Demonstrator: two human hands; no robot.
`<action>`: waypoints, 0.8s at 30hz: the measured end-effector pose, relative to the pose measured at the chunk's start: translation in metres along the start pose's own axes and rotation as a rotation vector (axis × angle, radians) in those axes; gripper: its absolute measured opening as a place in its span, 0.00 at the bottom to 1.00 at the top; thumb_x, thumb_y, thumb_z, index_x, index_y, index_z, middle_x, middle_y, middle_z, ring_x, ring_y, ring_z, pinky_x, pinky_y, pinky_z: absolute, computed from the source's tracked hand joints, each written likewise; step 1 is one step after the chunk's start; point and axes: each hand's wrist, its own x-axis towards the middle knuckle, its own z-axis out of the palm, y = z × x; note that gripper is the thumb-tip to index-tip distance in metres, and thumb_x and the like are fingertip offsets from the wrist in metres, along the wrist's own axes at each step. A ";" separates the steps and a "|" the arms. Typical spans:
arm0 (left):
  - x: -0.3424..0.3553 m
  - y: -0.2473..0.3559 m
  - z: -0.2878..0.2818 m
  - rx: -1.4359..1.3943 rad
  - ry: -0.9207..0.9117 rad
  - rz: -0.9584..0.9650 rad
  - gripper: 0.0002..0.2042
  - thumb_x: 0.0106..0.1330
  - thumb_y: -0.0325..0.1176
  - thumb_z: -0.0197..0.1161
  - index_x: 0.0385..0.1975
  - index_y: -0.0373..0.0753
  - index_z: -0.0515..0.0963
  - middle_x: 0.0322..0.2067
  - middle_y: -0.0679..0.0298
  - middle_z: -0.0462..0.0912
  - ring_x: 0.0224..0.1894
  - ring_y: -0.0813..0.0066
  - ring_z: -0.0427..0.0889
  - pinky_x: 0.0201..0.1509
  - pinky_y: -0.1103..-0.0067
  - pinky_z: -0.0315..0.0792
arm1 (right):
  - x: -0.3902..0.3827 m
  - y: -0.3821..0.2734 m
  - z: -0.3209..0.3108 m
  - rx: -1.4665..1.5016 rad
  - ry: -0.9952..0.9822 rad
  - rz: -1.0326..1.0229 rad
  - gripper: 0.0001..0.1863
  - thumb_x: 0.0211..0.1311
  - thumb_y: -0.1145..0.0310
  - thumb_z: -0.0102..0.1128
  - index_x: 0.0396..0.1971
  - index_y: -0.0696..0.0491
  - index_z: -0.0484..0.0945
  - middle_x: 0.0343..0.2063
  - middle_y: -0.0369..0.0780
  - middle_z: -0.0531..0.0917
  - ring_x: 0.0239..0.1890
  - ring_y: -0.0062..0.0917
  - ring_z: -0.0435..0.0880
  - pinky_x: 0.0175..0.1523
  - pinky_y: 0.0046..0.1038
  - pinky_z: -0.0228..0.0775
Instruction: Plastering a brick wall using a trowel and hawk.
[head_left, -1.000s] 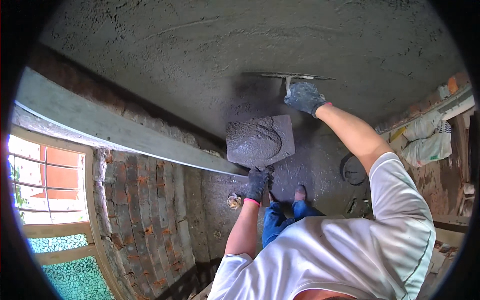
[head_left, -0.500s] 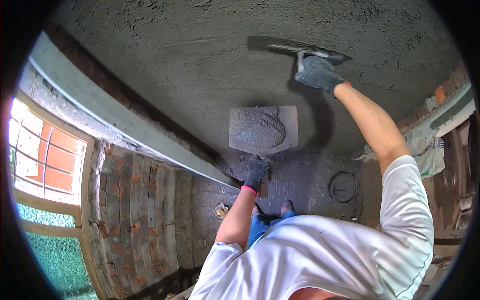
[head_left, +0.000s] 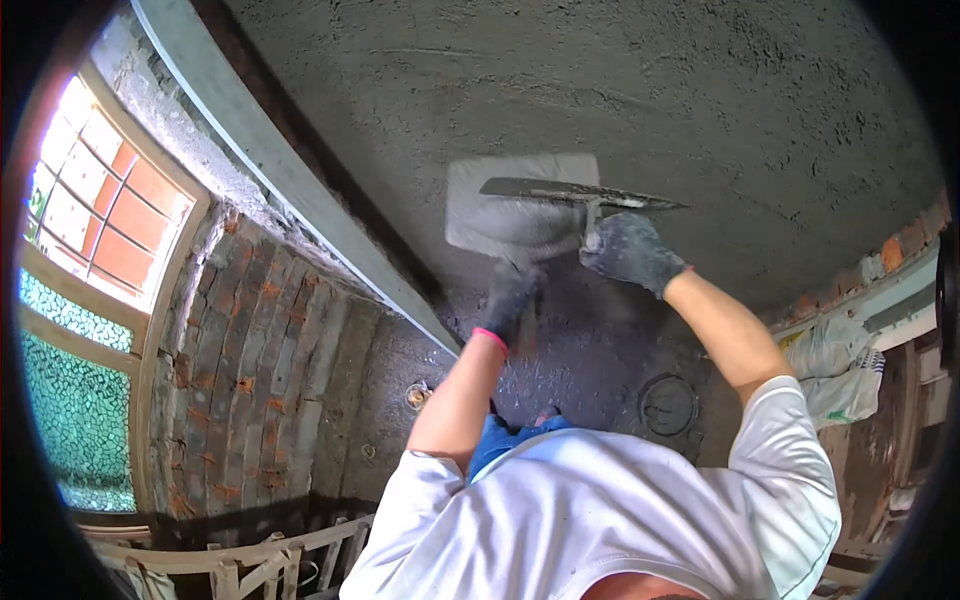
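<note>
In a dark glove with a pink cuff, my left hand [head_left: 512, 295] grips a plasterer's hawk [head_left: 468, 195] from below, its handle hidden in the fist. A mound of wet grey mortar [head_left: 525, 225] lies on the hawk's plate. My right hand [head_left: 630, 250], gloved too, is closed round the handle of a long steel trowel [head_left: 530, 188]. The trowel's blade crosses over the hawk, by the mortar; whether it touches cannot be told. Beyond both tools spreads a wall of rough, wet grey plaster [head_left: 640, 90].
A long pale straight beam [head_left: 270, 140] runs diagonally on my left. Past it are a bare brick wall [head_left: 240, 370] and a barred window [head_left: 110, 200]. A round cover [head_left: 668, 403] lies on the wet floor, and white sacks [head_left: 835, 375] stand at the right.
My right hand has brought the trowel down from the plastered wall to the hawk. The hawk is a little higher in view and blurred. The whole view has shifted and turned somewhat.
</note>
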 end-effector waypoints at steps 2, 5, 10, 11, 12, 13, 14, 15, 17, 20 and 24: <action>-0.010 0.037 -0.006 0.177 0.012 0.304 0.07 0.54 0.30 0.59 0.30 0.35 0.73 0.18 0.62 0.75 0.17 0.69 0.73 0.17 0.75 0.66 | -0.026 -0.008 -0.024 0.202 0.133 -0.064 0.13 0.48 0.60 0.53 0.14 0.53 0.75 0.16 0.44 0.77 0.19 0.39 0.76 0.26 0.40 0.68; -0.003 0.046 -0.017 0.373 0.047 0.698 0.07 0.55 0.29 0.56 0.30 0.34 0.75 0.23 0.60 0.78 0.23 0.64 0.76 0.24 0.73 0.69 | -0.021 -0.015 -0.042 0.153 0.142 -0.180 0.14 0.48 0.59 0.53 0.14 0.54 0.75 0.15 0.44 0.77 0.19 0.39 0.76 0.25 0.40 0.67; -0.024 0.010 0.000 1.192 0.227 0.833 0.09 0.53 0.28 0.54 0.33 0.34 0.76 0.28 0.56 0.80 0.30 0.56 0.78 0.31 0.70 0.72 | 0.009 -0.023 -0.029 -0.049 0.362 -0.035 0.14 0.49 0.59 0.53 0.19 0.56 0.75 0.16 0.46 0.77 0.18 0.37 0.77 0.24 0.39 0.66; -0.023 -0.008 -0.003 0.998 0.222 0.882 0.09 0.56 0.32 0.55 0.32 0.34 0.75 0.23 0.55 0.77 0.22 0.61 0.76 0.24 0.70 0.70 | 0.016 -0.035 -0.028 -0.157 0.454 -0.132 0.14 0.50 0.59 0.52 0.21 0.56 0.75 0.15 0.45 0.76 0.17 0.35 0.76 0.23 0.39 0.65; -0.017 -0.023 -0.007 0.801 0.215 0.923 0.11 0.58 0.37 0.57 0.32 0.35 0.75 0.19 0.55 0.74 0.15 0.66 0.74 0.16 0.70 0.67 | 0.025 -0.051 -0.028 -0.322 0.405 -0.047 0.13 0.47 0.64 0.51 0.20 0.60 0.76 0.17 0.43 0.78 0.19 0.31 0.78 0.24 0.33 0.68; -0.013 -0.022 -0.006 0.795 0.201 0.910 0.11 0.58 0.37 0.57 0.32 0.35 0.75 0.19 0.55 0.74 0.15 0.66 0.74 0.16 0.70 0.67 | 0.034 -0.054 -0.022 -0.316 0.388 -0.040 0.13 0.47 0.64 0.51 0.20 0.60 0.76 0.17 0.43 0.78 0.19 0.31 0.78 0.24 0.33 0.68; -0.004 -0.014 -0.007 0.548 0.043 0.510 0.10 0.58 0.36 0.58 0.31 0.35 0.74 0.17 0.57 0.74 0.14 0.68 0.73 0.15 0.71 0.67 | 0.049 -0.050 -0.011 -0.208 0.346 -0.051 0.14 0.47 0.64 0.51 0.21 0.61 0.77 0.16 0.42 0.77 0.18 0.28 0.77 0.22 0.31 0.67; 0.007 -0.007 -0.012 0.295 -0.099 0.122 0.09 0.57 0.34 0.59 0.31 0.35 0.74 0.16 0.58 0.74 0.12 0.69 0.71 0.15 0.71 0.66 | 0.065 -0.046 -0.001 -0.108 0.315 -0.065 0.14 0.47 0.64 0.51 0.23 0.61 0.78 0.16 0.42 0.77 0.18 0.26 0.77 0.21 0.29 0.67; 0.017 0.017 -0.029 0.113 -0.107 0.116 0.08 0.56 0.33 0.59 0.31 0.35 0.74 0.17 0.61 0.75 0.12 0.70 0.72 0.14 0.72 0.66 | 0.074 -0.032 -0.007 -0.180 0.429 -0.029 0.14 0.49 0.66 0.50 0.25 0.62 0.78 0.15 0.41 0.77 0.18 0.27 0.76 0.21 0.29 0.67; 0.025 0.040 -0.075 -0.003 -0.113 0.136 0.07 0.55 0.30 0.61 0.32 0.36 0.75 0.18 0.64 0.77 0.13 0.74 0.73 0.15 0.75 0.66 | 0.075 -0.042 -0.059 -0.274 0.295 0.216 0.15 0.48 0.63 0.51 0.22 0.63 0.78 0.16 0.44 0.78 0.20 0.33 0.78 0.25 0.34 0.69; 0.040 0.077 -0.144 0.385 -0.164 0.253 0.07 0.55 0.32 0.60 0.30 0.38 0.75 0.18 0.66 0.77 0.15 0.74 0.75 0.18 0.75 0.69 | 0.099 -0.046 -0.083 -0.035 0.015 0.204 0.15 0.46 0.60 0.53 0.24 0.58 0.77 0.17 0.46 0.77 0.21 0.38 0.78 0.27 0.40 0.68</action>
